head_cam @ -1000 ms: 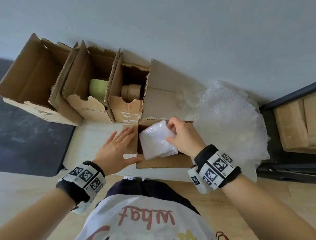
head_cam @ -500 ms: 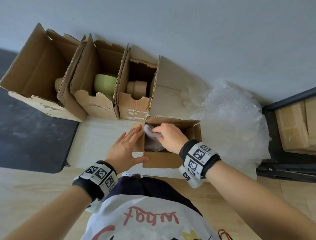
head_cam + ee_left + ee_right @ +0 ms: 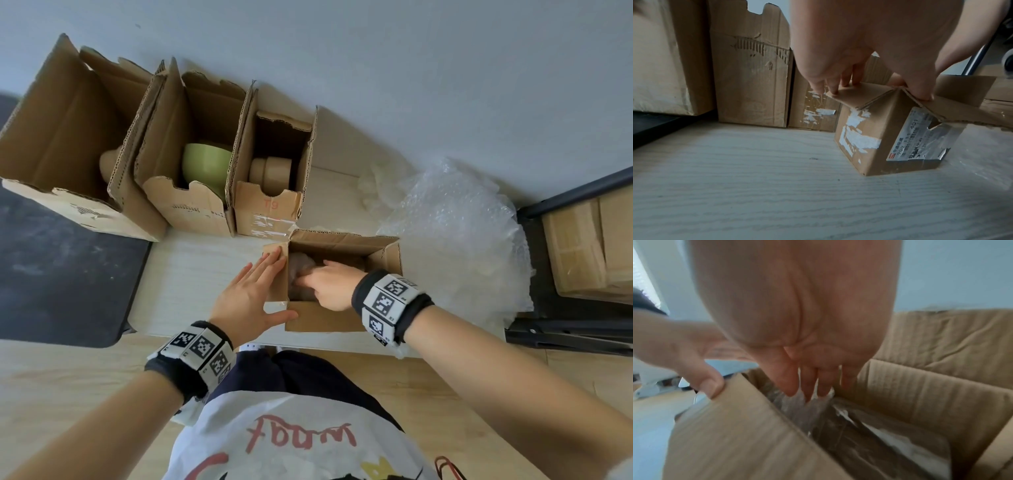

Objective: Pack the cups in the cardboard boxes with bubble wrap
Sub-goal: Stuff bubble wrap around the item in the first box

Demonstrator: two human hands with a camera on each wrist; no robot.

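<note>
Right hand (image 3: 329,286) reaching into small near box (image 3: 322,322), straight fingers (image 3: 809,386) pressing bubble wrap (image 3: 797,404) down inside, left hand (image 3: 248,298) flat on its left flap, far box (image 3: 265,212) marked "T9", shirt (image 3: 301,438) reading "what"

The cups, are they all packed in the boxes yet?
Not yet. In hand: the right hand pushes a bubble-wrapped bundle down into the small box, while the left hand holds its flap flat. Left: the green cup and a tan cup stand unwrapped in their boxes, and the bubble wrap pile waits alongside.
</note>
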